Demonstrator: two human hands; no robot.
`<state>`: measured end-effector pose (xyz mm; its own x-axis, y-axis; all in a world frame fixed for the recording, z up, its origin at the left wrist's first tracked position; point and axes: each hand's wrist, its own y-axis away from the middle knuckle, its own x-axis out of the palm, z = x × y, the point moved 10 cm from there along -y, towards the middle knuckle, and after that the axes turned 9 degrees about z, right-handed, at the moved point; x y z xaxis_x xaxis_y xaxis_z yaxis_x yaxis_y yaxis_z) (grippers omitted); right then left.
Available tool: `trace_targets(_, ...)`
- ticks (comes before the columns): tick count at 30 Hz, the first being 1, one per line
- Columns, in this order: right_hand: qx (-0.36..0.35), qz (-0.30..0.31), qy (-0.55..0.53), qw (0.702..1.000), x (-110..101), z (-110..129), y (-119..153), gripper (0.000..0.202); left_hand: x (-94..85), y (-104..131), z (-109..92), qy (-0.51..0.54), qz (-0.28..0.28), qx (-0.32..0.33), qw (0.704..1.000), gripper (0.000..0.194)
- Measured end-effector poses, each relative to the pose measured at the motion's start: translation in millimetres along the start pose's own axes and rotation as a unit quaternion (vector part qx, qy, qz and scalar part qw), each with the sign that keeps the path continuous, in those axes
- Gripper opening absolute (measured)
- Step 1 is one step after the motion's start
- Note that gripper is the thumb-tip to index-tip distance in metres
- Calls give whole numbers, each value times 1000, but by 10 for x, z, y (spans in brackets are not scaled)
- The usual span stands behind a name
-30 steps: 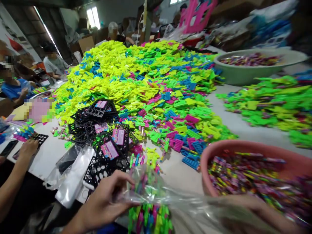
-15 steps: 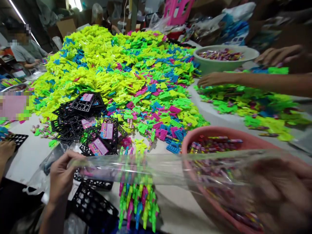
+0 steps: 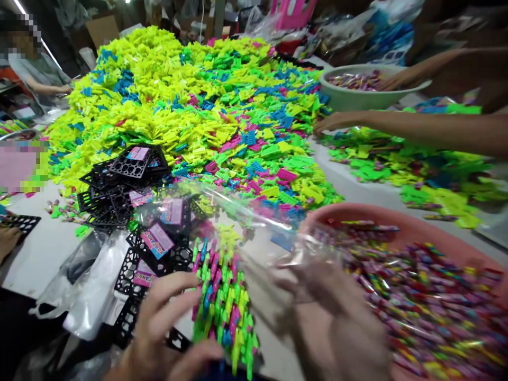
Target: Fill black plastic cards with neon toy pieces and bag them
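Note:
My left hand [image 3: 166, 323] is at the left side of a neat stack of small neon plastic toys [image 3: 224, 301], its thumb and fingers apart. Whether the fingertips touch the stack I cannot tell. Blurred by motion, my right hand [image 3: 337, 317] grips a clear plastic bag [image 3: 246, 206], which billows out to the left above the toys. Black perforated plastic trays [image 3: 119, 185], some with pink and blue cards [image 3: 157, 241], lie beyond my left hand. To the right of my right hand is a pink basin [image 3: 329, 211] full of small wrapped candies [image 3: 428, 296].
A huge heap of neon plastic pieces [image 3: 159, 106] covers the table's middle. At right, a co-worker's arms [image 3: 428, 129] reach over more pieces and into a pale green basin [image 3: 357, 98]. Flat clear bags [image 3: 93, 291] lie at left. Another person [image 3: 39, 74] sits at far left.
The bag was stretched flat between both my hands. My left hand has let go and moved down and right to the toy stack; my right hand has moved left with the bag.

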<state>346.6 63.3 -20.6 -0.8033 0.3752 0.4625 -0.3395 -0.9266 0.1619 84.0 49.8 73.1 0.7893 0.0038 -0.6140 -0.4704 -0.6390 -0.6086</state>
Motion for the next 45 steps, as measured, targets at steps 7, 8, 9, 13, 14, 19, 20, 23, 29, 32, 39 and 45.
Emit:
trace_targets(7, -41, 147, 152, 977, 632, -199, 418, 40, 516, -176, -43, -45, 104, 68, 991, 31)
trace_targets(8, -75, 137, 192, 969, 571, -81, 409, 41, 509, -159, -15, -31, 124, 83, 988, 29)
trace_targets(9, -104, 131, 228, 959, 507, 29, 389, 42, 476, -139, 22, -16, 137, 88, 987, 27)
trace_targets(13, -160, 206, 309, 914, 407, 198, 285, 57, 184, -86, 274, 9, 88, 11, 996, 19)
trace_targets(14, -166, 230, 325, 902, 407, 176, 270, 57, 102, -69, 337, 9, 57, -15, 998, 18)
trace_targets(19, -266, 113, 504, 814, 319, 181, 258, 21, -119, 48, 537, 55, -95, -122, 986, 21)
trace_targets(20, -293, 85, 530, 791, 346, 200, 284, 33, -54, 31, 511, 70, -83, -122, 987, 24)
trace_targets(23, -345, 114, 571, 736, 604, 183, 364, 44, 259, -86, 283, 78, 13, -76, 994, 31)
trace_targets(29, -366, 146, 537, 745, 722, 336, 475, 35, 370, -153, 180, -111, 37, -45, 992, 48)
trace_targets(32, -374, 113, 516, 762, 526, 376, 472, 47, 28, -55, 536, -209, -57, -137, 967, 37)
trace_targets(39, -144, -36, 286, 947, -98, -163, -233, 45, 385, 101, 1328, 77, -18, -343, 936, 45)
trace_targets(45, 26, 82, 225, 971, 31, -880, -413, 53, 888, 124, 1289, 229, 55, -359, 903, 62)
